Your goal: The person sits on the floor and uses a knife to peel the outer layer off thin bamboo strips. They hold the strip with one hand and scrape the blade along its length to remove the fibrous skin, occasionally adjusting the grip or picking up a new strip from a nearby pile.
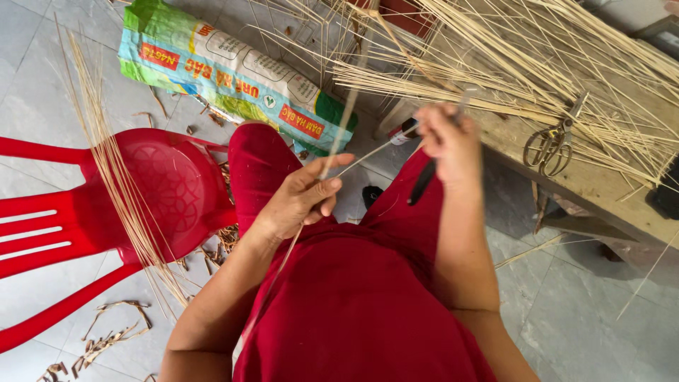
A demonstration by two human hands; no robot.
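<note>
1. Left hand (300,198), in front of the red plastic chair (152,198): thumb and fingers pinch 1 thin pale strip (338,141), which runs up from the lap toward the workbench.
2. Right hand (447,145), farther from the chair and nearer the wooden bench (587,184): fingers curled tight round a dark-handled knife (423,182), handle pointing down toward the lap; the hand is blurred.
3. Loose bundle of pale strips (117,177), lying across the chair's seat and spilling past its front edge.
4. Large heap of strips (537,78), spread over the bench, well apart from the chair.
5. Metal scissors (552,141), resting on the bench among the strips.
6. Printed woven sack (226,74), flat on the tiled floor just behind the chair.
7. Curled shavings (106,336), scattered on the floor beside the chair's legs.
</note>
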